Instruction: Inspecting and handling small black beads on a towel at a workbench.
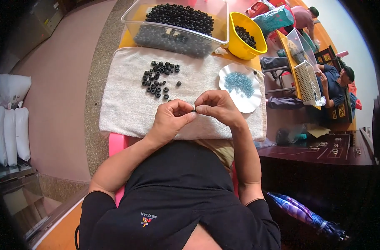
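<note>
My left hand (171, 118) pinches a small black round piece (194, 111) between thumb and fingertips, over the near part of a white towel (123, 96). My right hand (220, 107) is closed in a pinch right against it; whatever its fingertips hold is too small and covered to name. Beyond my hands lies a loose group of small black round pieces (157, 77) with holes in them. To the right, a white plate with a wavy rim (250, 105) carries a heap of tiny clear bluish pieces (239, 84); one black piece sits at its far edge.
A clear plastic bin (175, 39) full of black pieces stands at the table's far side, beside a yellow basin (235, 49) holding more. A co-worker (336, 85) sits to the right near a white perforated basket (307, 83). A folded umbrella (302, 212) lies lower right.
</note>
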`<state>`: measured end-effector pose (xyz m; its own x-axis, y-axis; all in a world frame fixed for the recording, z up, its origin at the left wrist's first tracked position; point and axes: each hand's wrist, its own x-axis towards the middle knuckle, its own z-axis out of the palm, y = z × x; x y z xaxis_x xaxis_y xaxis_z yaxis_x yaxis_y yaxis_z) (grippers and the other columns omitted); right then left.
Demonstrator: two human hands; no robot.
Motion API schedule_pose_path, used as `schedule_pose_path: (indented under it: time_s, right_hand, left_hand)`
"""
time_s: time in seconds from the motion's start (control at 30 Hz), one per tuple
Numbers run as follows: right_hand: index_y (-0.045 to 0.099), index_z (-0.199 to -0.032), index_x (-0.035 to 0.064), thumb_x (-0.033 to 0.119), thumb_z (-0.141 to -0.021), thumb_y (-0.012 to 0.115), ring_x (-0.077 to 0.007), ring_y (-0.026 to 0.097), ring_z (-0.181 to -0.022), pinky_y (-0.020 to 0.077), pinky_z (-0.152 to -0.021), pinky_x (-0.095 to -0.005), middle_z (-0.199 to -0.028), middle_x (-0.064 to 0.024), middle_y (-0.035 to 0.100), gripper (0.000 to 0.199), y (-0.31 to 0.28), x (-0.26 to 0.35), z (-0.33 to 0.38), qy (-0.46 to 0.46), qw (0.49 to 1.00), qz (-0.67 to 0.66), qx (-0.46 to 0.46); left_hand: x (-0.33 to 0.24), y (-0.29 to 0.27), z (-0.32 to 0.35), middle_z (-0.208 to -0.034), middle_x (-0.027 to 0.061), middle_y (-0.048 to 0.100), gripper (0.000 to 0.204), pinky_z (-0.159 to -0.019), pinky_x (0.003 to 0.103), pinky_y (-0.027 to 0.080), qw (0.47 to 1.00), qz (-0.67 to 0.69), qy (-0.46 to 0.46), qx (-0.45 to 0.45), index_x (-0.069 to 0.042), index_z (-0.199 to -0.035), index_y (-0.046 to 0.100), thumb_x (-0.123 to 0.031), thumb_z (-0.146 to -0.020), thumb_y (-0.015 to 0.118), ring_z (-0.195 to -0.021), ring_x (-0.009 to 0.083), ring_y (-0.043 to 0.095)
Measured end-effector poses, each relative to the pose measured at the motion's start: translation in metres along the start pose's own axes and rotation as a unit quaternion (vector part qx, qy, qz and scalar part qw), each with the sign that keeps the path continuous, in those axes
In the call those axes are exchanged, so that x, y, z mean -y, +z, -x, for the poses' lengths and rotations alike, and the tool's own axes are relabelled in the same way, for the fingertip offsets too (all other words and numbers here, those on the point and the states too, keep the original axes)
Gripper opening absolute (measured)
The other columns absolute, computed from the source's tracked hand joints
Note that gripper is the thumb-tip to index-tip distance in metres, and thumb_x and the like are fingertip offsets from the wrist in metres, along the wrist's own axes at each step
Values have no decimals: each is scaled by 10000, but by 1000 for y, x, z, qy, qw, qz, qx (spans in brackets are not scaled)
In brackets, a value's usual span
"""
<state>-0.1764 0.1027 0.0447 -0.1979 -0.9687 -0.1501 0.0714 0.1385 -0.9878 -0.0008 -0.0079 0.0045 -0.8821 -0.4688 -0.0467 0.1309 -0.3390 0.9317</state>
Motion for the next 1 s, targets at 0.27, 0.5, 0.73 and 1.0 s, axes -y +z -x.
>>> schedule_pose_path:
  time_s: [0.27, 0.5, 0.73, 1.0]
  right_hand:
    - [674, -941, -8, 37, -861, 712, -66, 603, -812, 492, -728, -205, -870, -5, 658, 100, 2, 1, 0, 18, 999, 26, 1]
    - [668, -945, -8, 61, -879, 701, -57, 576, -829, 474, -734, -207, -884, -2, 641, 101, 1, -2, 0, -2, 998, 57, 19]
    - [666, -938, -11, 43, -872, 697, -63, 584, -823, 474, -729, -207, -888, -1, 645, 91, 1, 2, 2, -5, 1000, 22, 19]
    - [666, -929, -9, 39, -864, 700, -70, 594, -825, 479, -736, -210, -892, -6, 652, 87, -1, 1, 3, 33, 998, -50, 30]
  left_hand:
    - [2, -1, -1, -887, 34, 677, 162, -732, 223, 514, 1000, -18, 12, -5, 6, -991, 649, -17, -844, 712, -788, 79, 622]
    - [2, -2, -2, -880, 31, 677, 159, -716, 222, 511, 999, -21, 23, -5, 11, -991, 649, -14, -846, 710, -776, 73, 617]
    - [1, -2, -2, -883, 31, 674, 153, -732, 229, 512, 999, -36, 17, 0, 7, -979, 644, -10, -844, 713, -782, 74, 617]
    - [-2, -1, -2, -890, 28, 659, 144, -761, 223, 505, 999, -18, 16, 28, -8, -945, 616, -11, -843, 717, -818, 76, 617]
